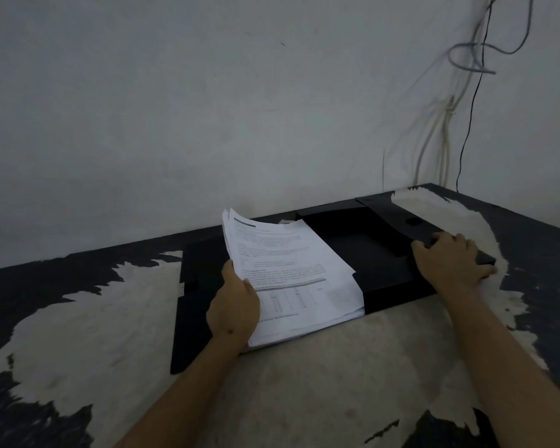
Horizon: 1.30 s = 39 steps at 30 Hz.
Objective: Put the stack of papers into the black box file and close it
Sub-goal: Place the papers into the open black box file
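The black box file (369, 253) lies open and flat on the table, its tray to the right and its lid spread out to the left. A stack of printed white papers (291, 273) is tilted over the file's left half, its right edge reaching the tray. My left hand (233, 308) grips the stack's left edge, thumb on top. My right hand (453, 263) rests on the right side wall of the file, fingers curled over its edge.
The table (369, 383) has a worn top, black with large pale patches. A grey wall stands right behind the file. Several cables (466, 92) hang down the wall at the right, ending near the table's far corner.
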Available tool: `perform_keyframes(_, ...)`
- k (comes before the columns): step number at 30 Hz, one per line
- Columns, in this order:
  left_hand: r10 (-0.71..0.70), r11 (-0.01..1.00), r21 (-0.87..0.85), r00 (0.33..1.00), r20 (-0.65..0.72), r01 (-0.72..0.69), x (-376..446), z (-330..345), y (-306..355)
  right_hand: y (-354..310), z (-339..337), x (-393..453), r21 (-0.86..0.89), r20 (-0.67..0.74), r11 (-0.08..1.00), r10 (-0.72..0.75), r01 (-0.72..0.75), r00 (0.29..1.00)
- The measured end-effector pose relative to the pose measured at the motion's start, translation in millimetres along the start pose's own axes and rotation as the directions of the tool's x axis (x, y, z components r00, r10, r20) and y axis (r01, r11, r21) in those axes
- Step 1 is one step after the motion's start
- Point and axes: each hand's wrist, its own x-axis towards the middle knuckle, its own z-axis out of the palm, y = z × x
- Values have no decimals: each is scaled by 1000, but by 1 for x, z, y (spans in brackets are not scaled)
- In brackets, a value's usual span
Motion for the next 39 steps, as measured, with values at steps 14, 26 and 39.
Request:
perform_keyframes(14, 48, 955, 269, 957, 288, -129, 16, 46, 54, 1, -1, -3, 27, -21, 1000, -4, 5, 1000)
perform_keyframes(26, 242, 941, 94, 842, 482, -324, 25, 93, 101, 1, 4, 1, 38, -42, 999, -5, 6, 999)
perform_keyframes(39, 341, 843, 304, 878, 335, -443, 15, 70, 55, -12, -2, -14, 98, -109, 980, -162, 172, 981)
